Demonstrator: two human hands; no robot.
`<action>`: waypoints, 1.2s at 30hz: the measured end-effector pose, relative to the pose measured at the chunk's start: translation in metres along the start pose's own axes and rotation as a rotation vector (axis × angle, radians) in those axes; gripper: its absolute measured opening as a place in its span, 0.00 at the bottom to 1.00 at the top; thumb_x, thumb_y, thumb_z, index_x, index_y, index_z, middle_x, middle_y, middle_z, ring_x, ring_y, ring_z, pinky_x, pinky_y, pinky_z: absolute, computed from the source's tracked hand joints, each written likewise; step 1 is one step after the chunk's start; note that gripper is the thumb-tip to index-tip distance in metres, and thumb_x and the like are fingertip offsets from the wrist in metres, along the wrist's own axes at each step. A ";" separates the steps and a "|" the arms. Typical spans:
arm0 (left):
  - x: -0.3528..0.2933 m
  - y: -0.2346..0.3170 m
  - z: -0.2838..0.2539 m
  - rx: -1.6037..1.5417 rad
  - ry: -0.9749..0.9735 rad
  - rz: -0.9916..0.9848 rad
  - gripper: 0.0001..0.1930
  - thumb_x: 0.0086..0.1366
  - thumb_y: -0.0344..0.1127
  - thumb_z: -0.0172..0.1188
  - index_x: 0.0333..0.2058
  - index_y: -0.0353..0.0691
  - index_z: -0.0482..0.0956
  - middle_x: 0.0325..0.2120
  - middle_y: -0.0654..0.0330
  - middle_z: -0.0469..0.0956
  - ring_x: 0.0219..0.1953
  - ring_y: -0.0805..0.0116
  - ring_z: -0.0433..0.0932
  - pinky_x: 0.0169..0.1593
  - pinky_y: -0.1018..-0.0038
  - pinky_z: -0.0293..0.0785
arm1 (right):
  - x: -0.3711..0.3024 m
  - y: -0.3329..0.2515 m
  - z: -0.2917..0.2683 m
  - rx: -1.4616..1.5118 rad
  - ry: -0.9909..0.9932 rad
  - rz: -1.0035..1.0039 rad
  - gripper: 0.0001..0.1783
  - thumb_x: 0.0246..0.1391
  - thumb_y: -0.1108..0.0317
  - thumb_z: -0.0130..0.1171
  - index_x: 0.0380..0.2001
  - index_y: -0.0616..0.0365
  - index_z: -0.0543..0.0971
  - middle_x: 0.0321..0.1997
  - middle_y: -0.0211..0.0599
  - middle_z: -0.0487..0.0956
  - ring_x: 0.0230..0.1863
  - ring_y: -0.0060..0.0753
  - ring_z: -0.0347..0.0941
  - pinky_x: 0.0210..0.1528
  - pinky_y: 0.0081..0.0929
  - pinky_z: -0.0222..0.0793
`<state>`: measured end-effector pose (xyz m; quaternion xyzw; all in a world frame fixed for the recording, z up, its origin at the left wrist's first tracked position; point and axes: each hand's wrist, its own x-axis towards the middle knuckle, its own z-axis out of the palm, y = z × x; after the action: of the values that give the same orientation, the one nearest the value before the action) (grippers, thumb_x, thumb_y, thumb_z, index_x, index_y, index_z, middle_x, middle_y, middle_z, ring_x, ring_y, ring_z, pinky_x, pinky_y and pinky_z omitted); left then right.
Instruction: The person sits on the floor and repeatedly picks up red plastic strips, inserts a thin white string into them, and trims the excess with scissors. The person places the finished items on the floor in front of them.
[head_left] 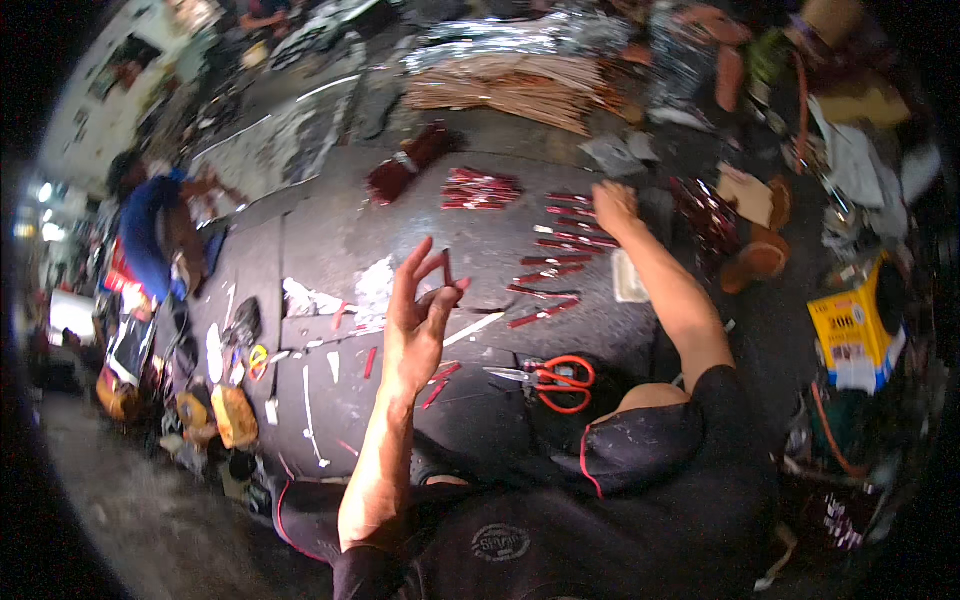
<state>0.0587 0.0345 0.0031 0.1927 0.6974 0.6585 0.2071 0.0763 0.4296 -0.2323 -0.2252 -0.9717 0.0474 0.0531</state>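
My left hand (418, 325) is raised over the middle of the dark work board (330, 240). Its thumb and a fingertip pinch a short dark red strip (447, 268), while other fingers stretch upward. Farther off to the right, my right hand (617, 210) rests with curled fingers at the far end of a column of glossy dark red strips (560, 262). Whatever lies under those fingertips is hidden. A neat pile of similar strips (480, 188) lies left of the column, beside a dark red bundle (408, 165) tied with a pale band.
Scissors with orange handles (565, 383) lie near my lap. A small white tray (629, 277) sits under my right forearm. Long tan strips (500, 88) are stacked at the far edge. A yellow box (850, 325) stands at right; another person (165, 230) sits at left.
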 end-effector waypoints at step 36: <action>0.002 0.085 -0.138 -0.053 0.493 0.213 0.17 0.69 0.34 0.60 0.52 0.31 0.74 0.43 0.54 0.81 0.43 0.70 0.80 0.51 0.72 0.78 | -0.058 -0.350 -0.291 1.843 -0.083 -0.568 0.07 0.63 0.71 0.50 0.43 0.61 0.70 0.34 0.37 0.77 0.40 0.30 0.76 0.58 0.31 0.65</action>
<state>-0.0185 -0.0753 0.0946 0.0933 0.6851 0.7217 -0.0347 0.0129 0.1104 0.0914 0.1502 -0.5723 0.7849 0.1841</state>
